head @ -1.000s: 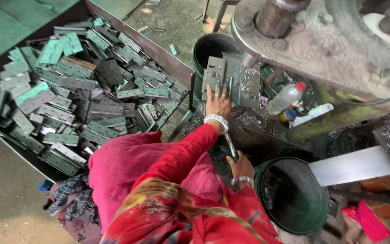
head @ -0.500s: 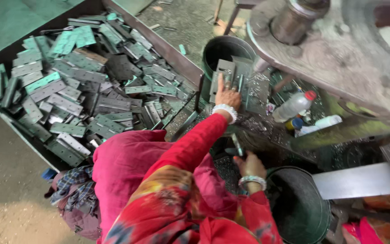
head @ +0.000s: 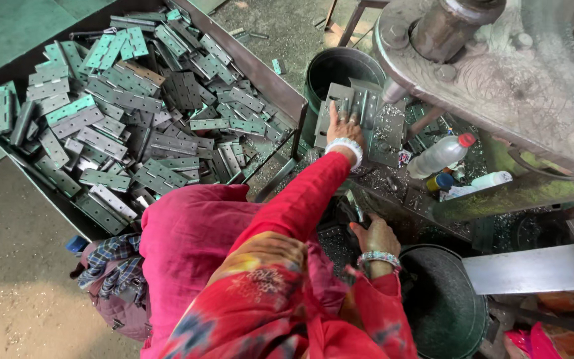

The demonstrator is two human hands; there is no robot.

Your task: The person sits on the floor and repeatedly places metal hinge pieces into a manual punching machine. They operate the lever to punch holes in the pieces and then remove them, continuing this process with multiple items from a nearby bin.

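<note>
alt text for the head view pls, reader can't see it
A person in red sleeves rests the left hand on flat grey metal hinges stacked by a dark round bucket; the right hand holds a thin metal piece. A tray of hinges lies left.

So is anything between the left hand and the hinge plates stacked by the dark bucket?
Nothing visible. The left hand already lies flat on the hinge plates stacked beside the dark bucket, fingers spread over the top one. The right hand is lower down, holding a thin tool, well clear of the stack.
</note>
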